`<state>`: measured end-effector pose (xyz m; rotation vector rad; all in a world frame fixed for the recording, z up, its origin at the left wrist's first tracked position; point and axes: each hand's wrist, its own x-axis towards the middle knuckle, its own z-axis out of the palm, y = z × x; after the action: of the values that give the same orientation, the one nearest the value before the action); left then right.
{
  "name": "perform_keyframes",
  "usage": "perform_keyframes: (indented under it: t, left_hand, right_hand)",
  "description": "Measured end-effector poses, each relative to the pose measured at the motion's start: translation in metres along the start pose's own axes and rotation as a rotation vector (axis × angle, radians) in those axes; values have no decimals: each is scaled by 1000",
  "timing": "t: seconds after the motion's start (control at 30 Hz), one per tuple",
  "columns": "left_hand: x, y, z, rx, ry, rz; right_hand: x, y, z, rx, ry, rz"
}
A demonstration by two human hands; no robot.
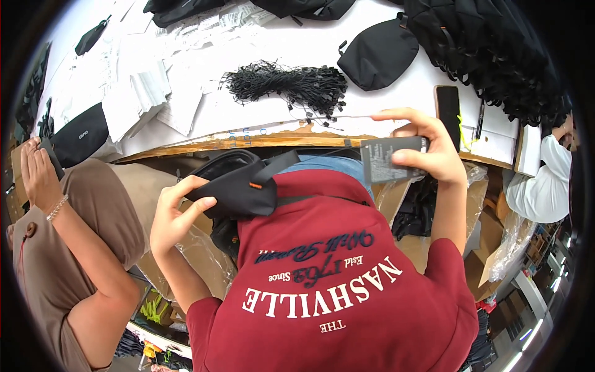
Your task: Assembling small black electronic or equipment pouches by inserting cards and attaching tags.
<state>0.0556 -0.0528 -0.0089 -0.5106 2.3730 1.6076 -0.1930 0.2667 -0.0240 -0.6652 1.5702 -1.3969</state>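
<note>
My left hand [176, 214] grips a small black pouch [238, 189] by its side, with thumb and fingers on the fabric. The pouch has a strap loop and a small orange tab, and it is held over my lap. A dark grey printed hang tag [379, 162] is pinched in my right hand [434, 149], thumb across its face and index finger stretched toward the table edge. A thin dark cord seems to run between the pouch's strap and the tag. Ahead of my hands lies a bundle of black tag strings [285, 84] on the white table [214, 105].
Paper sheets [139, 87] lie at the left. Toward the back right are a black pouch [379, 53], a heap of black pouches [483, 49], a phone [447, 115] and a pen [480, 119]. A co-worker's hand [40, 173] holds a dark item at far left. Cardboard boxes [486, 232] stand below.
</note>
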Motion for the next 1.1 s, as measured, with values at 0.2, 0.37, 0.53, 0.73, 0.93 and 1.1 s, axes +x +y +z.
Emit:
perform_keyframes:
  t: [0.2, 0.37, 0.53, 0.73, 0.93, 1.1]
  left_hand:
    - [10, 14, 17, -39, -176, 27]
    - [15, 24, 26, 74, -224, 114]
    - [17, 32, 26, 86, -273, 167]
    - [10, 31, 25, 84, -255, 154]
    - [0, 27, 17, 41, -177, 99]
    - [1, 26, 14, 52, -154, 108]
  right_hand:
    - [28, 33, 19, 822, -68, -330]
    - [85, 40, 53, 1097, 519, -51]
    - [97, 12, 90, 908, 564, 0]
    - [102, -1, 89, 694, 749, -223]
    - [87, -14, 78, 404, 800, -403]
    - [80, -28, 79, 397, 738, -404]
